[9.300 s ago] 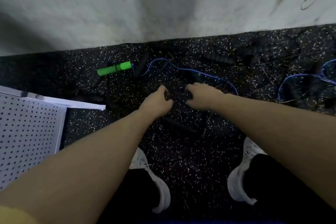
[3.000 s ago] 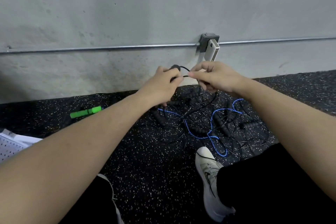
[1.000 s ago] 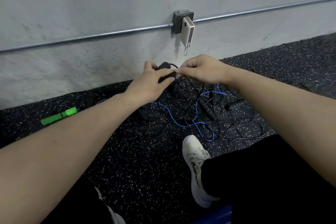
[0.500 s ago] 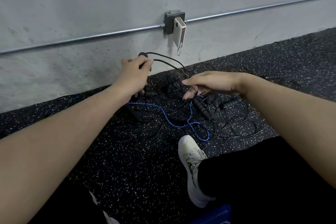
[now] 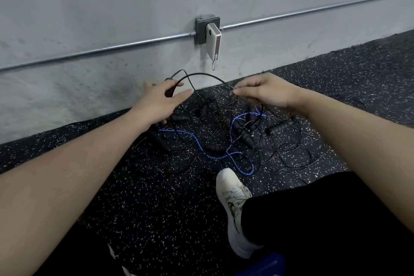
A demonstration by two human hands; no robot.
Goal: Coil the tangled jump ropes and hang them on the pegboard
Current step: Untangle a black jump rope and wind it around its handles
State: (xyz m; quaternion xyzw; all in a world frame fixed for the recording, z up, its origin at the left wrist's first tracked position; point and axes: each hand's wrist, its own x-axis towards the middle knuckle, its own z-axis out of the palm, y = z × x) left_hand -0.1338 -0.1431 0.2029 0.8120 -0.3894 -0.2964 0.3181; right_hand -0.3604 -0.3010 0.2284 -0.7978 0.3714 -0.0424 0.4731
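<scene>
Head view looks down past two bare forearms at a heap of tangled jump ropes on a black rubber floor flecked with white, close to the foot of a grey concrete wall. Most of the ropes are thin black cords, looped over and through each other, with ribbed black handles scattered among them; one blue cord snakes through the middle of the pile and ends in a loop just beyond a white sneaker.

One black cord is lifted clear of the heap and arches between the hands. Left hand has its grip clamped on a black handle end, the thumb and fingers curled around it, with the cord rising from the top of the fist. Right hand pinches the same cord between thumb and forefinger at the other foot of the arch, the remaining fingers loosely curled; from that pinch the cord drops back into the tangle below.

On the wall a metal conduit runs across to a grey junction box, and a white power bank hangs from the box with a short strap dangling under it. A leg in black trousers bends in from the lower right above the sneaker. No container is in view, and the ropes lie loose on the floor. A small blue object shows at the bottom edge; what it is cannot be told.
</scene>
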